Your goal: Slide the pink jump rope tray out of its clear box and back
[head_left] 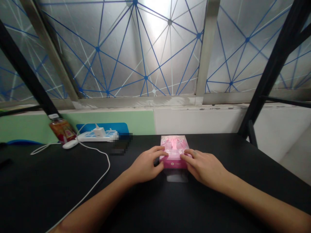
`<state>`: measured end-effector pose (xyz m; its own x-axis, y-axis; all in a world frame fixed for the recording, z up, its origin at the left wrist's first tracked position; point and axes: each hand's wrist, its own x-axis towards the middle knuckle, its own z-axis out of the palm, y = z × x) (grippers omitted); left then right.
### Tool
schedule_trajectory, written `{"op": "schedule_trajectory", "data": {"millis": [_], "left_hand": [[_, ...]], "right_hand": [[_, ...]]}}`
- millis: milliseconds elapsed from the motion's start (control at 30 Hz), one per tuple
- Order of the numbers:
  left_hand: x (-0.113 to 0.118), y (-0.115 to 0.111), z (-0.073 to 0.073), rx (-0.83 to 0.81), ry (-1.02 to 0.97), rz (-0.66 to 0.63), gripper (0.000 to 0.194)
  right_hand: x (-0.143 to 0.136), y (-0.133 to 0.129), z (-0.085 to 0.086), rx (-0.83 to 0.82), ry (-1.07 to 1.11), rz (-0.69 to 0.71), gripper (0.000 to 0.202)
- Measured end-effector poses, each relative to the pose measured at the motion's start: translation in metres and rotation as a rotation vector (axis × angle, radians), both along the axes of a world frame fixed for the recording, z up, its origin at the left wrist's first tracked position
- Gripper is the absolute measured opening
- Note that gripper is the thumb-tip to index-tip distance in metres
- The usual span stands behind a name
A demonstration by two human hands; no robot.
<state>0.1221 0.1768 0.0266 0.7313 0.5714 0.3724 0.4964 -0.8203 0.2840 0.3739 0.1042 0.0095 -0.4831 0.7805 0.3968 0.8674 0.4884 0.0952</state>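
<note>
A pink box [173,164] with a pink and white patterned top lies on the black table [136,207], in the middle of the view. My left hand [147,164] holds its left side, the fingers on the top edge and the thumb low at the near corner. On the right side, my right hand [205,168] grips the box, with fingertips on the top and the rest of the hand beside it. A clear flap [177,176] sticks out from the near side of the box, toward me.
A white power strip [91,136] with a plugged-in charger stands at the back left, near a bottle [62,129] with a red and orange label. A white cable [97,181] runs toward me on the left. Black frame posts rise at both sides.
</note>
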Motion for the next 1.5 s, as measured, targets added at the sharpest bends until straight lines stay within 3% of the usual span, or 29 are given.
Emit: {"op": "schedule_trajectory", "data": {"millis": [300, 533, 667, 967, 1100, 1267, 1400, 1500], "left_hand": [[-0.006, 0.003, -0.002, -0.023, 0.03, -0.052, 0.041], [-0.005, 0.001, 0.004, -0.029, 0.015, -0.094, 0.027], [-0.005, 0.0, 0.008, -0.042, 0.012, -0.083, 0.022], [-0.003, -0.004, 0.01, -0.051, 0.008, -0.084, 0.021], [-0.003, -0.005, 0.011, -0.068, 0.011, -0.081, 0.022], [-0.002, -0.003, 0.014, -0.059, 0.019, -0.089, 0.019], [0.001, 0.0, 0.012, -0.025, 0.016, -0.074, 0.016], [0.004, 0.003, 0.009, 0.003, 0.021, -0.026, 0.016]], "right_hand": [[0.019, 0.002, 0.006, -0.214, 0.149, 0.136, 0.042], [0.009, 0.004, 0.008, -0.076, 0.092, 0.067, 0.022], [0.003, 0.004, 0.008, 0.006, -0.019, 0.039, 0.024], [0.0, -0.001, 0.012, 0.0, -0.114, 0.013, 0.021], [0.005, -0.003, 0.014, -0.041, 0.006, 0.029, 0.024], [0.002, -0.015, 0.023, -0.033, 0.025, 0.163, 0.067], [-0.011, -0.029, 0.032, -0.174, -0.065, 0.367, 0.028], [-0.017, -0.037, 0.033, -0.3, -0.064, 0.386, 0.024]]}}
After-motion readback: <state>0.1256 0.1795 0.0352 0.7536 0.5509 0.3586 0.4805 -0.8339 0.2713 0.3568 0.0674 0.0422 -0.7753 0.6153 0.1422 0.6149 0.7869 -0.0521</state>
